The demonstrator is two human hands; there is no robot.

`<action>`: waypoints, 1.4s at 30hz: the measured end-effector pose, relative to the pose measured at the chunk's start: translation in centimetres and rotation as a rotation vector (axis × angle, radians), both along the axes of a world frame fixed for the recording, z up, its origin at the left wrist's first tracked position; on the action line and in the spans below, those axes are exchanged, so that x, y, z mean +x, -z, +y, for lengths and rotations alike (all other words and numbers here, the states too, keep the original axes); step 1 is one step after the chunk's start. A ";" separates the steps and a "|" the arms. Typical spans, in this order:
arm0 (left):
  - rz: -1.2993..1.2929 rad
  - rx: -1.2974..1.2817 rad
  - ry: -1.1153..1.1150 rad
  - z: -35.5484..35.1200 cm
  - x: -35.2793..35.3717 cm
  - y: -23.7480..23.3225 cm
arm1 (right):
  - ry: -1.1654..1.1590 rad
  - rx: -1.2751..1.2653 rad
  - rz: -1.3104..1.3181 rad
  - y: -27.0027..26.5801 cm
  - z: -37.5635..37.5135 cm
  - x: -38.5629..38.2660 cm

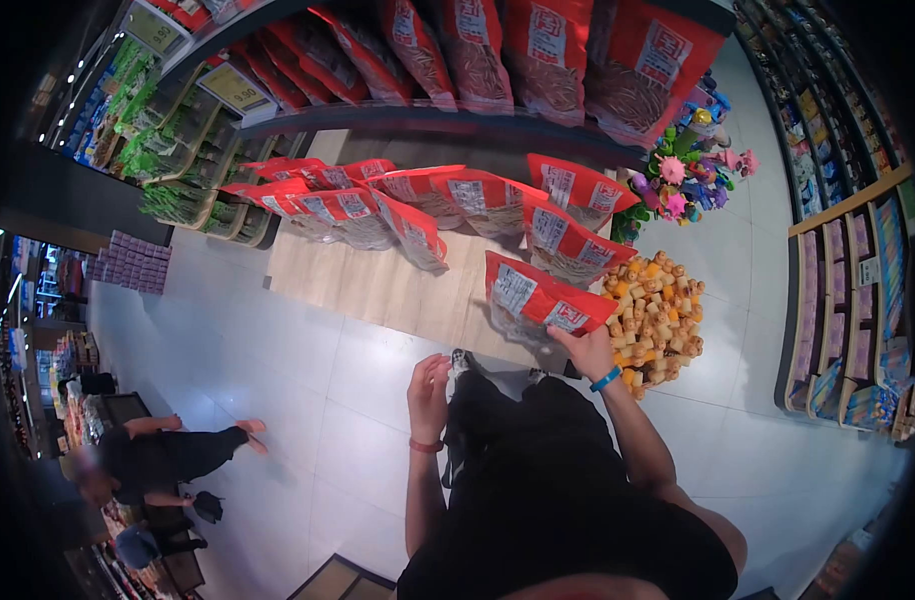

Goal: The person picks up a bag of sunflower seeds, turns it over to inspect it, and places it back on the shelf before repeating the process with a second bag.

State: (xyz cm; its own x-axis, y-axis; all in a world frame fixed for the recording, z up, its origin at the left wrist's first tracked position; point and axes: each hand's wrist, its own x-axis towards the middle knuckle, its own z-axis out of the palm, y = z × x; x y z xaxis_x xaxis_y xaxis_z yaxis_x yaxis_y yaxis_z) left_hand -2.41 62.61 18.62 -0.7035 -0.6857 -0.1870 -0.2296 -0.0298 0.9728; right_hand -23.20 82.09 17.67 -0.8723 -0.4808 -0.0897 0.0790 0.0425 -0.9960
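Note:
My right hand (586,352), with a blue wristband, pinches the lower right edge of a red and clear bag (538,300) at the front right of the wooden shelf (358,290). The bag stands tilted on the shelf. My left hand (429,388), with a red wristband, hangs in front of the shelf edge and holds nothing; its fingers are slightly curled and apart. Several similar red bags (408,228) stand in loose rows behind the held one.
More red bags (545,55) fill the upper shelf. Baskets of green packs (178,170) stand at left, a pile of yellow and brown pieces (658,320) and colourful flower-like items (678,180) at right. A person (168,455) is at lower left.

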 end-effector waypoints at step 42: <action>-0.050 0.159 0.448 -24.6 3.2 4.3 | 0.404 0.250 0.087 7.6 -14.6 -4.6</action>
State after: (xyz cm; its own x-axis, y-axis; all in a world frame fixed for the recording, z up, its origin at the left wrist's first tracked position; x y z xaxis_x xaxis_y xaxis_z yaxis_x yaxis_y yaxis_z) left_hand 0.83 38.02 14.30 -0.9106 -0.2771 -0.3068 -0.3007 -0.0652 0.9515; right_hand -27.81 67.46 10.03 -0.9942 -0.0748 -0.0777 0.0553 0.2649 -0.9627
